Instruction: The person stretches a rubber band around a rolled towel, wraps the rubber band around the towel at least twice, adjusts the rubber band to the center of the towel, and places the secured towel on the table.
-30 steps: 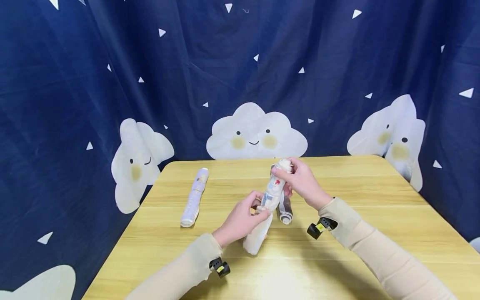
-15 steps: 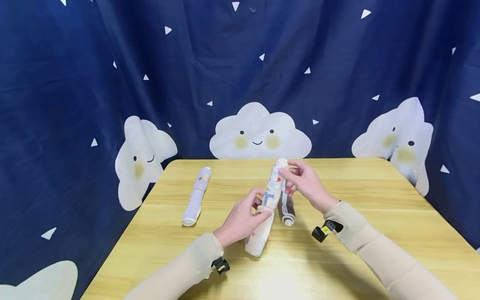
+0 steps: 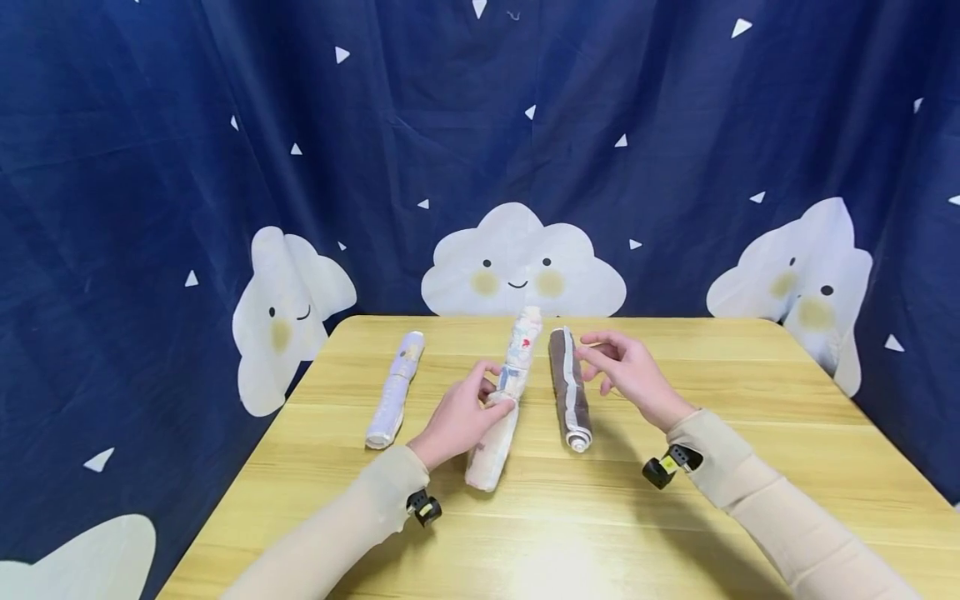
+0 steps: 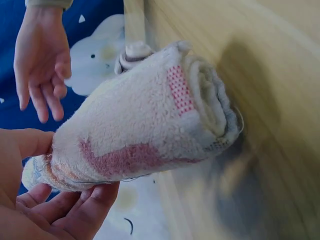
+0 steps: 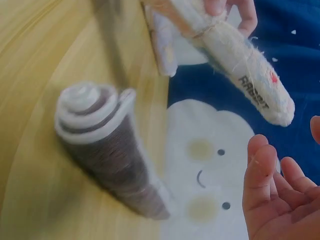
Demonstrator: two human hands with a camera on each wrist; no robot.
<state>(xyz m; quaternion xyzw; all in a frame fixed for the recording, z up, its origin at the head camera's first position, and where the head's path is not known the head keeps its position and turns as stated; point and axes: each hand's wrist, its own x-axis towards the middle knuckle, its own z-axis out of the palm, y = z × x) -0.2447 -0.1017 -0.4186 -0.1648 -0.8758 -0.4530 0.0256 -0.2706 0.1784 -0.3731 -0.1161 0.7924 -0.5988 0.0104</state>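
Note:
A rolled white towel [image 3: 498, 425] with coloured prints is pinched around its middle by my left hand [image 3: 461, 417]. It slants over the table, and the left wrist view shows its coiled end above a shadow. In the right wrist view, the word RABBIT shows on the towel's other half. My right hand [image 3: 626, 375] holds nothing, its fingers loosely bent, close to the upper right side of a rolled brown towel [image 3: 570, 387]. That brown towel lies on the table, with a pale stripe along it. Whether my fingertips touch it is hard to tell.
A rolled lavender towel [image 3: 393, 392] lies on the left part of the wooden table [image 3: 660, 533]. Behind the table's far edge hangs a dark blue curtain [image 3: 390, 150] with white clouds and triangles.
My right hand has let go of the white towel's upper end and moved slightly right. My left hand has carried the towel a little left, uncovering the brown towel.

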